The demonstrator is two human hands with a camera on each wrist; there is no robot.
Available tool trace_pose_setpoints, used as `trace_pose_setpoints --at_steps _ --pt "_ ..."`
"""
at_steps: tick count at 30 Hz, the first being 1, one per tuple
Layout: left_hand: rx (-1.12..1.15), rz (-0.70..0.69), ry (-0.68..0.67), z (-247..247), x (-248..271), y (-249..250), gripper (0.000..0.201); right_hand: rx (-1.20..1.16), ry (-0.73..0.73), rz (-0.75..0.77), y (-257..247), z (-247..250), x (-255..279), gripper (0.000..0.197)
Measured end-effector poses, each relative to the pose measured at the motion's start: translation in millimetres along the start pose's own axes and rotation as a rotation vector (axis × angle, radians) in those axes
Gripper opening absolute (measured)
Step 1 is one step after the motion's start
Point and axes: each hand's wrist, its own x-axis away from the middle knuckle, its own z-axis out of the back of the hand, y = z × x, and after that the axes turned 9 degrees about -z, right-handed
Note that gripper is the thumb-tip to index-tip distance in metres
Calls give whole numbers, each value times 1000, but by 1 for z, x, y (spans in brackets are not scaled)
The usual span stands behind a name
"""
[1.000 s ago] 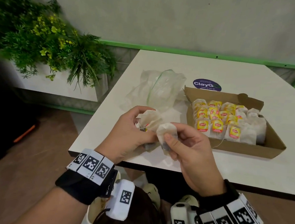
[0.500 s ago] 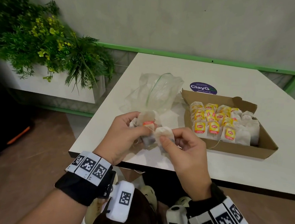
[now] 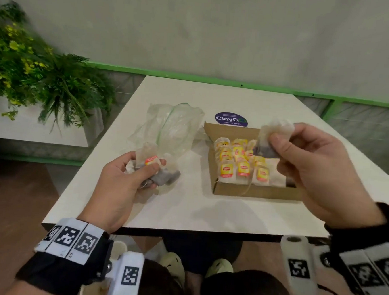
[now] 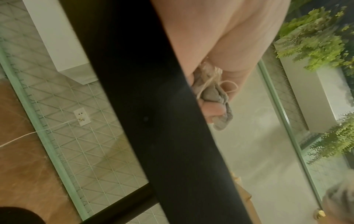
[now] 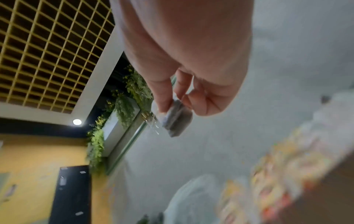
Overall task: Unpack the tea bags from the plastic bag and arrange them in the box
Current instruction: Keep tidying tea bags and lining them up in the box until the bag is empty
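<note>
A brown cardboard box point(image 3: 253, 191) on the white table point(image 3: 218, 214) holds several tea bags point(image 3: 236, 162) with yellow and red tags. My right hand point(image 3: 282, 145) pinches a single tea bag point(image 3: 275, 132) in the air over the box's right side; the same tea bag point(image 5: 176, 119) shows in the right wrist view. My left hand point(image 3: 140, 173) grips a bunch of tea bags point(image 3: 156, 170) near the table's left front, and the bunch point(image 4: 214, 97) with its strings is seen in the left wrist view. The clear plastic bag point(image 3: 169, 126) lies crumpled left of the box.
A round purple sticker point(image 3: 231, 119) is on the table behind the box. A planter with green foliage point(image 3: 32, 69) stands to the left beyond the table edge. A green rail point(image 3: 217, 79) runs along the grey wall at the back.
The hands have parted: my right hand carried one tea bag up and right over the box, while my left hand stayed near the plastic bag with the bunch.
</note>
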Motion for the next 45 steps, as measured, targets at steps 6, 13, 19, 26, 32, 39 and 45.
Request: trace_pose_setpoints --at_steps 6,13,19,26,32,39,45 --pt "52 -14 -5 0 -5 -6 21 311 83 -277 -6 85 -36 17" --pt "1 -57 7 4 -11 -17 9 821 -28 -416 16 114 -54 23" --pt "-60 -84 -8 9 -15 -23 13 1069 -69 -413 31 111 -64 20" --pt "-81 -116 -40 5 -15 -22 25 1180 8 -257 51 105 -62 13" --pt "-57 -101 -29 8 -18 -23 10 1025 164 -52 42 106 -41 17" --pt "-77 -136 -26 3 -16 -25 25 1541 -286 -196 32 101 -18 20" --pt "-85 -136 -19 2 -14 -26 27 1464 -289 -258 33 89 -20 23"
